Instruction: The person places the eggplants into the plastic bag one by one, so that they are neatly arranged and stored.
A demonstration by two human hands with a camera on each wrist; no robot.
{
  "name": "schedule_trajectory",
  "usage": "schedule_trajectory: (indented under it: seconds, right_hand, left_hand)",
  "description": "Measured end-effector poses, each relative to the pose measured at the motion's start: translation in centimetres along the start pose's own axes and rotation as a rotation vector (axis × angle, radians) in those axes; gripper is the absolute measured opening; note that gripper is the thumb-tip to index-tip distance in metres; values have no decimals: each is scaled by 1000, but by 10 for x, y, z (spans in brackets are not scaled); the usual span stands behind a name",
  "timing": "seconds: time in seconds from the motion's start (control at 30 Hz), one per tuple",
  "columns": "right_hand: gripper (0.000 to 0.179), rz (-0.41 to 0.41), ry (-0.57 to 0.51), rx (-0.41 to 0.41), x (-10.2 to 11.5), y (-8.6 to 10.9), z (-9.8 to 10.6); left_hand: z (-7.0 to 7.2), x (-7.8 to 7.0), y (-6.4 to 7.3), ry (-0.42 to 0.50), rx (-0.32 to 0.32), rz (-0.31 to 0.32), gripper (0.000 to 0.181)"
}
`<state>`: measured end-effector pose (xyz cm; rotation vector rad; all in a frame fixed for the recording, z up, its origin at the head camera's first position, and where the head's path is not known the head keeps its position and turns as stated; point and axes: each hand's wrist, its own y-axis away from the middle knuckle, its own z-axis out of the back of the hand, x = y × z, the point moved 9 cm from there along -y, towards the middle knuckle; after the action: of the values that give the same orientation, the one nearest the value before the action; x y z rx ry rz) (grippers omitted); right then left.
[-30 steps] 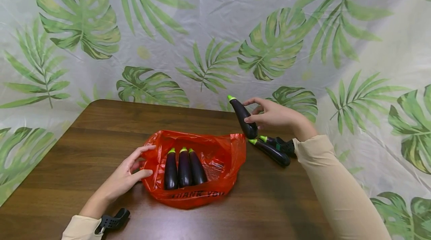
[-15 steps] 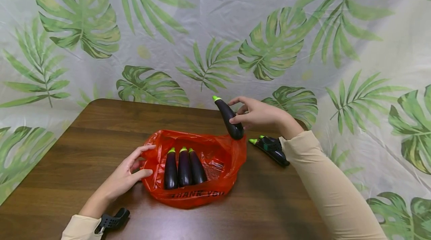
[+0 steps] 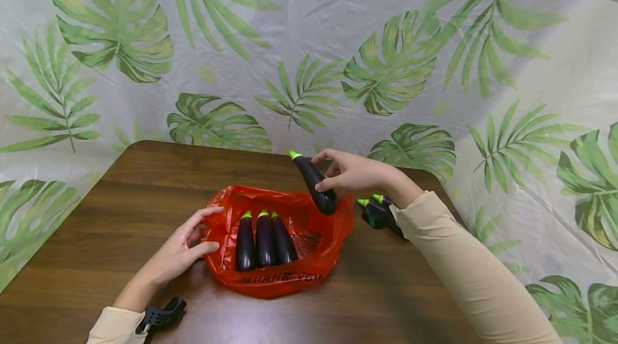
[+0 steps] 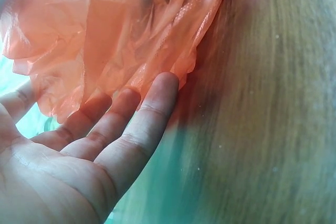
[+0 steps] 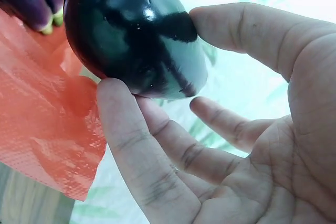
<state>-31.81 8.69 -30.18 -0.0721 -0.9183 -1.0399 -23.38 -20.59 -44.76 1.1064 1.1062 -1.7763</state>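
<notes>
A red plastic bag (image 3: 270,286) with its mouth spread wide lies on the table, holding several dark purple eggplants (image 3: 264,242) side by side, green tips pointing away. At the bag's left rim is my left hand (image 3: 181,247), its extended fingers (image 4: 152,98) touching the plastic from outside. Above the bag's right back rim, my right hand (image 3: 354,172) pinches another eggplant (image 3: 311,180) between thumb and fingers. This one tilts, green end up and to the left, rounded end down. In the right wrist view its glossy rounded end (image 5: 136,35) sits at the fingertips.
Two more eggplants (image 3: 363,203) lie on the table right of the bag, partly covered by the right wrist's black strap (image 3: 379,215). The brown wooden table (image 3: 164,172) meets a leaf-patterned cloth (image 3: 309,38) behind it.
My right hand has carried its eggplant leftward, then lower, from beside the bag to over its right back rim. The left hand and the bag have stayed in place.
</notes>
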Motion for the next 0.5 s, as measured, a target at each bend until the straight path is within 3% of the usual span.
schedule_trajectory:
  seconds: [0.5]
  right_hand:
    - [65, 14, 114, 74, 6, 0, -27]
  left_hand:
    - [-1, -2, 0, 2, 2, -12, 61]
